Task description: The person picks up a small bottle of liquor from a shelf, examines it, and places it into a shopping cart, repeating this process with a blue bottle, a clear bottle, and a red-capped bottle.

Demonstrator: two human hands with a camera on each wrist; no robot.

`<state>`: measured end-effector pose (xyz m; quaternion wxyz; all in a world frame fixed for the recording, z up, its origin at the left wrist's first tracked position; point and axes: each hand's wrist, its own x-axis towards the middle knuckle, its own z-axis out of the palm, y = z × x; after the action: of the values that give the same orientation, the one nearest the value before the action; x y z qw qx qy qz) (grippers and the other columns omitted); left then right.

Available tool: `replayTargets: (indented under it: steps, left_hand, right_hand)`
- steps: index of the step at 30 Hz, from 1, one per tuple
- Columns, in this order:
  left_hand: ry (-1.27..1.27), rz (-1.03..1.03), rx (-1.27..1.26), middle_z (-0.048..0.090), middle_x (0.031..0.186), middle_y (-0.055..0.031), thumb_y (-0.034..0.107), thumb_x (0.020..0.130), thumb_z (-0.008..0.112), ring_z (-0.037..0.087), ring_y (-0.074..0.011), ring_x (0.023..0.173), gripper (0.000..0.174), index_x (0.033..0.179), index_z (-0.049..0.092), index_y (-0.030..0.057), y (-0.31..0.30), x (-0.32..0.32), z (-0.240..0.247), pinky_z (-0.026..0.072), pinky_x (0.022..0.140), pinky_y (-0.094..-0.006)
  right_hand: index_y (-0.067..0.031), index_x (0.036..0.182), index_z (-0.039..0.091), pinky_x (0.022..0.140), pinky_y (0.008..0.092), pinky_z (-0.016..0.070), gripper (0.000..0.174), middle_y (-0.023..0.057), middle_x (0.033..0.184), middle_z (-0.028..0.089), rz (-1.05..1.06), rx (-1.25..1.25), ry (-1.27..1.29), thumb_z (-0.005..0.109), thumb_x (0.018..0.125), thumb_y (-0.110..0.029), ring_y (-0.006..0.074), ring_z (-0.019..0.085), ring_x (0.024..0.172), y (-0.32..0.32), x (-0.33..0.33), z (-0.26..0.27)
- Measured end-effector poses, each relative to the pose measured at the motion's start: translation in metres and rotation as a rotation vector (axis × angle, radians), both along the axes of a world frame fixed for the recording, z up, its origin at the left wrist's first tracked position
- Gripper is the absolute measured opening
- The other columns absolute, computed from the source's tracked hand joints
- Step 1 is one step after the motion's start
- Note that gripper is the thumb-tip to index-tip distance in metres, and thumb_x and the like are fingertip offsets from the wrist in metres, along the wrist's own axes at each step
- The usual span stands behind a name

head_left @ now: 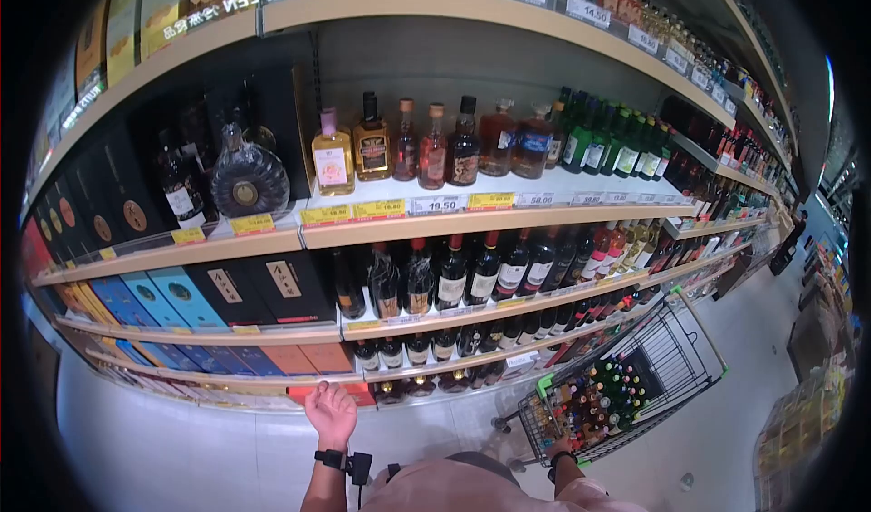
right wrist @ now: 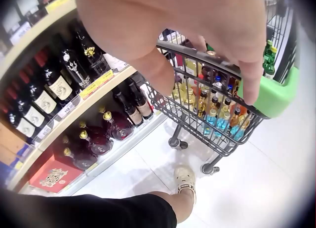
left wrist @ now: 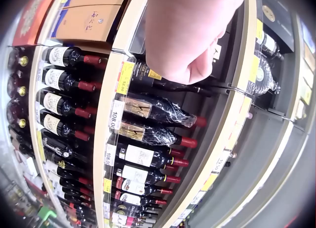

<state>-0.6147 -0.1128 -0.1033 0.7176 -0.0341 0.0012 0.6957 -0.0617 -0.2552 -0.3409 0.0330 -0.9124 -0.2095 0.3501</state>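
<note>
My left hand point(head_left: 331, 412) is raised in front of the lower shelves, its fingers loosely curled and nothing in them. In the left wrist view that hand point(left wrist: 192, 35) overlaps dark wine bottles, among them one wrapped in clear film point(left wrist: 153, 109). My right hand point(right wrist: 197, 35) lies over the end of a shopping cart point(right wrist: 207, 132), thumb and fingers hooked over its black top bar point(right wrist: 202, 55) beside a green corner piece point(right wrist: 279, 92). Through the cart's mesh show small bottles with blue liquid point(right wrist: 222, 122) and amber ones. Green bottles point(head_left: 626, 399) stand farther along in the cart.
Liquor shelves point(head_left: 508, 204) run along the aisle, with price tags on their edges and bottles of spirits point(head_left: 431, 149) and wine. Boxed bottles point(head_left: 181, 294) fill the left part. Stacked goods point(head_left: 807, 421) stand across the aisle. A shoe point(right wrist: 185, 178) is near the cart's wheels.
</note>
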Motion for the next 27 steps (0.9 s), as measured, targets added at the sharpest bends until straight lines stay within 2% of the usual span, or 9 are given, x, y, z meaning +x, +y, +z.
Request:
replayTargets:
  steps: [4,7,13,14,17,18,21,24,27]
  left_hand:
    - [0.054,-0.006,-0.024,0.051,0.072,-0.0006,0.017,0.085,0.052,0.043,-0.0127,0.059,0.009,0.085,0.057,0.0093,0.006,-0.007,-0.003,0.0353,0.055,-0.0273]
    - [0.072,-0.007,-0.056,0.055,0.077,-0.0007,0.016,0.085,0.053,0.048,-0.0132,0.065,0.01,0.089,0.06,0.0101,0.009,-0.009,-0.008,0.0388,0.06,-0.0278]
    - [0.035,-0.038,-0.078,0.053,0.075,0.0003,0.016,0.086,0.054,0.047,-0.0133,0.066,0.009,0.09,0.059,0.0109,0.007,-0.013,-0.011,0.039,0.063,-0.0291]
    - [0.04,-0.036,-0.067,0.053,0.075,0.0004,0.017,0.087,0.053,0.047,-0.0133,0.066,0.009,0.09,0.059,0.0108,0.007,-0.014,-0.013,0.0391,0.064,-0.0292]
    - [0.031,-0.041,-0.06,0.053,0.074,0.0005,0.019,0.089,0.053,0.047,-0.0134,0.066,0.01,0.089,0.059,0.0109,0.007,-0.016,-0.015,0.0387,0.063,-0.0293]
    - [0.038,-0.037,-0.062,0.053,0.074,0.0006,0.02,0.09,0.053,0.047,-0.0134,0.066,0.011,0.088,0.059,0.011,0.006,-0.016,-0.014,0.0385,0.063,-0.0294]
    - [0.055,-0.03,-0.086,0.054,0.074,0.0011,0.021,0.093,0.052,0.047,-0.013,0.064,0.013,0.087,0.059,0.0113,0.007,-0.015,-0.013,0.0379,0.063,-0.0294]
    - [0.067,-0.029,-0.116,0.054,0.073,0.0016,0.022,0.095,0.051,0.047,-0.0122,0.064,0.015,0.086,0.059,0.0117,0.008,-0.015,-0.015,0.0377,0.062,-0.0291]
    - [0.076,-0.04,-0.104,0.054,0.073,0.0018,0.02,0.096,0.052,0.047,-0.0115,0.064,0.014,0.086,0.059,0.0119,0.011,-0.014,-0.016,0.0382,0.062,-0.0286]
  right_hand:
    - [-0.0083,0.15,0.01,0.116,0.0528,0.0203,0.105,0.0276,0.153,0.013,-0.045,-0.083,-0.125,0.075,0.071,-0.031,0.0443,0.015,0.144,0.007,-0.023,-0.011]
    - [-0.0088,0.152,0.002,0.117,0.0537,0.0159,0.115,0.0265,0.155,0.007,0.051,-0.185,-0.143,0.077,0.069,-0.037,0.0426,0.009,0.145,0.009,-0.02,-0.024]
    - [-0.01,0.152,0.003,0.114,0.051,0.027,0.112,0.026,0.153,0.01,-0.099,-0.166,0.117,0.076,0.07,-0.033,0.0438,0.018,0.143,0.018,-0.008,0.008]
    - [-0.0052,0.153,0.004,0.113,0.0399,0.0337,0.109,0.0285,0.148,0.023,-0.009,-0.231,0.033,0.072,0.073,-0.033,0.0379,0.032,0.139,0.02,-0.008,0.008]
    - [-0.0104,0.152,0.006,0.113,0.0502,0.0295,0.106,0.0259,0.151,0.013,-0.083,-0.082,0.036,0.073,0.072,-0.028,0.045,0.024,0.14,0.014,-0.013,0.005]
    - [-0.01,0.152,0.007,0.113,0.05,0.0283,0.105,0.0264,0.151,0.014,-0.074,-0.097,0.021,0.072,0.072,-0.028,0.0445,0.024,0.14,0.015,-0.01,-0.007]
    - [-0.0099,0.152,0.006,0.114,0.0506,0.0266,0.104,0.0269,0.151,0.014,0.363,-0.361,-0.082,0.071,0.074,-0.028,0.0452,0.022,0.14,0.02,0.0,-0.033]
    - [-0.0096,0.153,0.005,0.114,0.0512,0.0274,0.104,0.0273,0.151,0.013,0.007,-0.093,-0.064,0.07,0.074,-0.029,0.0468,0.024,0.139,0.009,-0.02,0.0]
    - [-0.0097,0.152,0.005,0.112,0.0518,0.0297,0.105,0.0277,0.151,0.013,-0.011,-0.108,-0.042,0.071,0.074,-0.03,0.0479,0.027,0.137,0.009,-0.022,0.007]
